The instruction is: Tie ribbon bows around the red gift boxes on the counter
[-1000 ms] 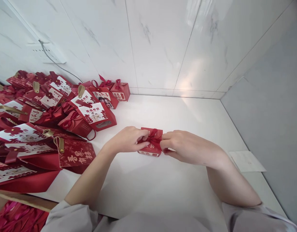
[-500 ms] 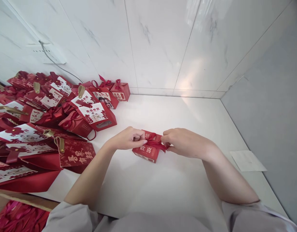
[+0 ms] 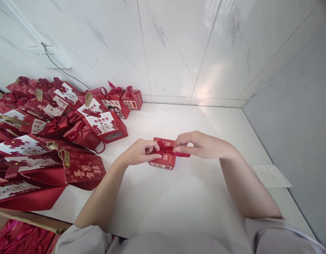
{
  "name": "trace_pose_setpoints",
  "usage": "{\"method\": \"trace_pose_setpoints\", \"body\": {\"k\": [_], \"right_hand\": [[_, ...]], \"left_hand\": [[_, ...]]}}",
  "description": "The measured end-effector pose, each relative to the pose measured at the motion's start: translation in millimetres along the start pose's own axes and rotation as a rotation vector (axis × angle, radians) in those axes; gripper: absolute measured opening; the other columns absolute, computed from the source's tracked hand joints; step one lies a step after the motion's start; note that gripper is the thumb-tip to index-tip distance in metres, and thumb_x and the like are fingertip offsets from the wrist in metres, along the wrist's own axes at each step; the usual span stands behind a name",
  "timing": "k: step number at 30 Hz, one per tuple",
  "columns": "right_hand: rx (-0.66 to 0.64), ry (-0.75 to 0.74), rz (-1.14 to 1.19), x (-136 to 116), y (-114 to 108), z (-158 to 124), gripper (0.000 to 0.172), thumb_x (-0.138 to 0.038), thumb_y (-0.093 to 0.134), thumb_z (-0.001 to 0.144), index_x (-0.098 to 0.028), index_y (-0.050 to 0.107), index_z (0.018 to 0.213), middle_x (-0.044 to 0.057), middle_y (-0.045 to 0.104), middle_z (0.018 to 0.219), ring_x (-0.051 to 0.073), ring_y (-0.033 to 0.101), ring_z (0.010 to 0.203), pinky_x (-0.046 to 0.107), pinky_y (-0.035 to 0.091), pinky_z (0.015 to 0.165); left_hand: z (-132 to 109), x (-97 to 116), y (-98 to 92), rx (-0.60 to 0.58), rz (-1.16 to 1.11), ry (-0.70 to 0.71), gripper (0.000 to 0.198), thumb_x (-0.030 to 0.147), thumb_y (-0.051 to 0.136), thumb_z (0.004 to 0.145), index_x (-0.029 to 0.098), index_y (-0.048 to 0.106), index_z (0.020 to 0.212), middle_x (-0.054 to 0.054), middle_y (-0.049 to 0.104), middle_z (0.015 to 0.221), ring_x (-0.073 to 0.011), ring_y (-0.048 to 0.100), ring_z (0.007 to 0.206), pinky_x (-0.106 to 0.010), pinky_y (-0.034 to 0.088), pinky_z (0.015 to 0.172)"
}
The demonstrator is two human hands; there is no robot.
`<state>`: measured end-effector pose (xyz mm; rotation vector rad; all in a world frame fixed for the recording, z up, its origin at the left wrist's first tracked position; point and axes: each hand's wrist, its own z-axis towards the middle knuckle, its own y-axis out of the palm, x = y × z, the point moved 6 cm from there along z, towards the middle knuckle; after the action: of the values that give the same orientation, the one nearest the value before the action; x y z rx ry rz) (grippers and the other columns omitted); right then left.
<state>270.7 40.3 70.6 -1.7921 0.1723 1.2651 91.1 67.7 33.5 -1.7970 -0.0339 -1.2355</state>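
Note:
A small red gift box point(image 3: 163, 161) with pale Chinese characters lies on the white table in front of me. Red ribbon point(image 3: 165, 148) is tied in a bow across its top. From the left, my left hand point(image 3: 144, 151) pinches the bow's left side between thumb and fingers. On the opposite side my right hand point(image 3: 194, 144) has thumb and fingertips closed on the ribbon's right part. A length of red ribbon hangs below those fingers. The fingertips hide some of the knot.
Many red gift boxes point(image 3: 107, 127) with ribbons and handles crowd the table's left side. A carton point(image 3: 38, 220) of red ribboned pieces stands at lower left. White paper point(image 3: 271, 176) lies at right. Behind is a tiled wall point(image 3: 173, 53) with a cable point(image 3: 59, 68).
The box has turned slightly and shifted a little away from me. My right hand has risen and pulled ribbon toward the right, while my left hand keeps its pinch.

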Motion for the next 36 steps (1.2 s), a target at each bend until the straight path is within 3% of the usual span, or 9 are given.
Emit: {"method": "trace_pose_setpoints", "body": {"k": [2,5,10,15,19,21,25,31,36], "right_hand": [[0.187,-0.020,0.056,9.2,-4.8,14.1,0.032,-0.040,0.041,0.097,-0.020,0.066,0.099,0.005,0.068,0.100,0.018,0.060,0.090,0.032,0.045,0.080],[0.281,-0.084,0.223,19.8,6.7,34.4,0.032,-0.039,0.038,0.099,-0.021,0.061,0.115,0.006,0.063,0.120,0.019,0.057,0.111,0.036,0.043,0.095],[0.205,-0.184,0.334,23.6,31.8,50.5,0.035,-0.034,0.050,0.094,-0.023,0.054,0.127,0.006,0.065,0.118,0.018,0.059,0.111,0.038,0.044,0.099],[0.266,-0.155,0.271,27.0,17.1,42.5,0.025,-0.030,0.057,0.089,-0.020,0.064,0.110,0.003,0.065,0.091,0.016,0.061,0.086,0.033,0.049,0.084],[0.139,-0.080,0.234,23.8,7.4,30.5,0.028,-0.030,0.054,0.091,-0.021,0.061,0.117,0.001,0.065,0.085,0.015,0.059,0.077,0.032,0.048,0.077],[0.092,-0.076,0.199,20.2,6.9,27.4,0.026,-0.030,0.052,0.093,-0.022,0.061,0.116,0.003,0.066,0.090,0.015,0.060,0.081,0.032,0.047,0.077],[0.128,-0.105,0.126,17.2,8.6,30.2,0.022,-0.031,0.056,0.090,-0.023,0.065,0.108,0.006,0.062,0.107,0.016,0.058,0.091,0.032,0.048,0.080],[0.127,-0.094,0.137,26.6,13.3,36.2,0.011,-0.031,0.060,0.088,-0.020,0.060,0.090,0.004,0.057,0.098,0.015,0.055,0.084,0.031,0.049,0.075],[0.106,-0.122,0.128,32.9,16.1,38.7,0.017,-0.039,0.061,0.088,-0.023,0.063,0.088,0.008,0.051,0.128,0.024,0.047,0.122,0.038,0.046,0.090]], "left_hand": [[-0.6,0.4,1.3,-0.017,-0.028,-0.008,0.023,0.039,0.062,0.083,0.017,0.061,0.079,0.007,0.039,0.054,-0.0072,0.032,0.051,-0.021,0.027,0.052],[-0.4,1.5,3.8,-0.052,-0.075,-0.010,0.023,0.039,0.061,0.084,0.016,0.063,0.079,0.006,0.043,0.055,-0.0074,0.033,0.051,-0.021,0.027,0.050],[-1.1,3.9,6.6,-0.092,-0.103,0.009,0.024,0.038,0.060,0.084,0.016,0.059,0.074,0.006,0.041,0.054,-0.0069,0.031,0.050,-0.021,0.026,0.049],[-1.9,0.4,1.9,-0.043,-0.138,-0.032,0.032,0.041,0.055,0.087,0.015,0.053,0.068,0.005,0.042,0.057,-0.0075,0.035,0.053,-0.021,0.028,0.050],[-1.3,-0.9,-2.4,0.018,-0.102,-0.051,0.033,0.040,0.051,0.090,0.015,0.052,0.068,0.004,0.046,0.060,-0.0080,0.038,0.055,-0.021,0.030,0.051],[-0.8,-0.8,-1.2,0.017,-0.098,-0.046,0.032,0.039,0.052,0.090,0.016,0.051,0.068,0.004,0.045,0.059,-0.0079,0.037,0.055,-0.021,0.030,0.052],[-0.7,-1.4,0.8,0.039,-0.092,-0.034,0.033,0.039,0.054,0.089,0.016,0.049,0.066,0.005,0.042,0.056,-0.0074,0.033,0.053,-0.021,0.028,0.050],[-1.8,-2.1,1.4,0.062,-0.053,-0.028,0.032,0.039,0.053,0.089,0.016,0.049,0.066,0.005,0.042,0.056,-0.0073,0.034,0.052,-0.021,0.027,0.050],[-0.9,-1.8,2.3,0.078,-0.021,-0.026,0.032,0.037,0.053,0.089,0.016,0.048,0.065,0.005,0.042,0.056,-0.0070,0.032,0.051,-0.021,0.027,0.049]]}}
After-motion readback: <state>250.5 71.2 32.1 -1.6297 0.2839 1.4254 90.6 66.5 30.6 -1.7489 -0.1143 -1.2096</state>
